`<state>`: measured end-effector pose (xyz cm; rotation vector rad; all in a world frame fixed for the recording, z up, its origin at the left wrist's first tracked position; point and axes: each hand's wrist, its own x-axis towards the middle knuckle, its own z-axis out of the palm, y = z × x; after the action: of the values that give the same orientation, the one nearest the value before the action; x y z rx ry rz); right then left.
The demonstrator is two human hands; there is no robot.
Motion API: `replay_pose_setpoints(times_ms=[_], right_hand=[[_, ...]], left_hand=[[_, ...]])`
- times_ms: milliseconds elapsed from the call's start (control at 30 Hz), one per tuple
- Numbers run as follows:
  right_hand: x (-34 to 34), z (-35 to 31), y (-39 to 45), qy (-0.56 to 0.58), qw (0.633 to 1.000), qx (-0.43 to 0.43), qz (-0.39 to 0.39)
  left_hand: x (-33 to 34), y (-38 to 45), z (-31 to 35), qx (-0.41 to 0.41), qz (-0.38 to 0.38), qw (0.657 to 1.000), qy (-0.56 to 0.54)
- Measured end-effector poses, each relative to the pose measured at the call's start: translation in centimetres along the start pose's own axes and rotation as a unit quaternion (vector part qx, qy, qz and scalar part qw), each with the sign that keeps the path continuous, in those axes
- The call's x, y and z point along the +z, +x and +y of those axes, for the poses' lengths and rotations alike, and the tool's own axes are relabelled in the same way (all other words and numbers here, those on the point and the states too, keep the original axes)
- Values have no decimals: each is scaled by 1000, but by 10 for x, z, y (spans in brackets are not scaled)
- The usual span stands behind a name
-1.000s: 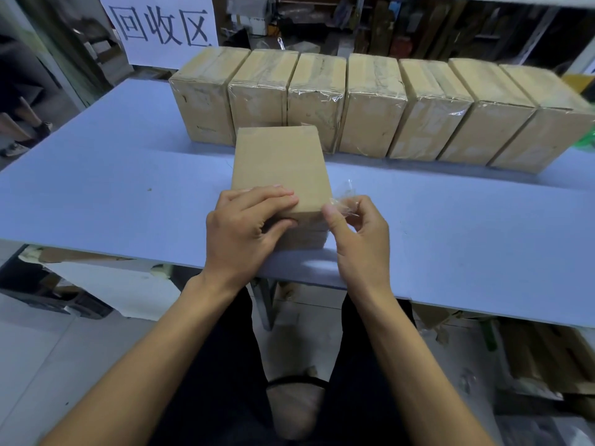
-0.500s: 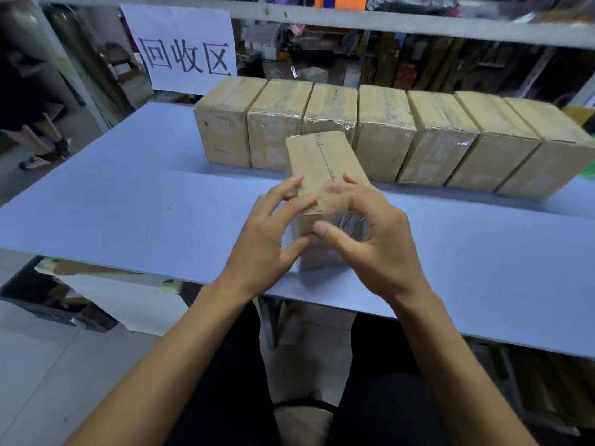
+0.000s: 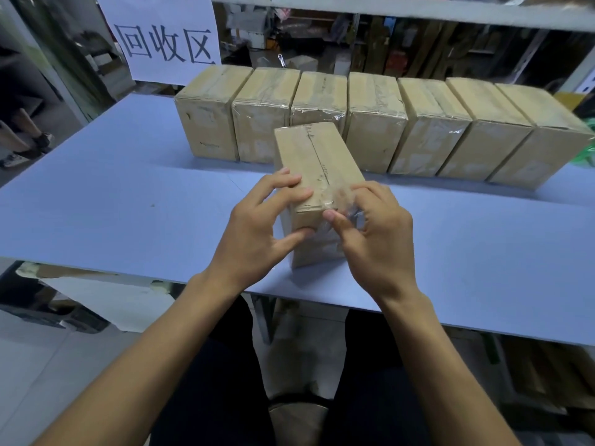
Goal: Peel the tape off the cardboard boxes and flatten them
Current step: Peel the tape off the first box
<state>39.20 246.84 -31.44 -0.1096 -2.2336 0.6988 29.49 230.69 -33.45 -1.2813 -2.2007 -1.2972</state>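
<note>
In the head view, a cardboard box [image 3: 317, 175] stands on the blue table [image 3: 96, 204], just in front of a row of seven taped boxes [image 3: 370, 120] lined up side by side along the far part of the table; its top face shows a centre seam running away from the camera. The left hand [image 3: 257, 233] is spread over the box's near left corner, fingers lying on the top face and the thumb pressed against the near end face, steadying it rather than closing round it. The right hand [image 3: 376, 239] sits at the box's near right corner, its thumb and curled fingers pinched on a crumpled piece of clear tape [image 3: 343, 202] that lifts off the near edge of the box. The two hands are close together, with only the corner of the box between them. Behind the row of boxes, to its left, hangs a white paper sign [image 3: 161, 37] with three large hand-drawn characters.
</note>
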Motion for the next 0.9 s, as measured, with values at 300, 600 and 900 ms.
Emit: replay_pose_setpoints(times_ms=[300,600,900], right_hand=[[-16,1,2,116,990,76,-33],[22,-7,-39,34,989,132,52],[23,-2,-32,-91,995,19,37]], left_hand=[[5,0,4,-7,8,1000,4],[2,-11,2,-19,16,1000,4],[4,-9,2,-12,19,1000,0]])
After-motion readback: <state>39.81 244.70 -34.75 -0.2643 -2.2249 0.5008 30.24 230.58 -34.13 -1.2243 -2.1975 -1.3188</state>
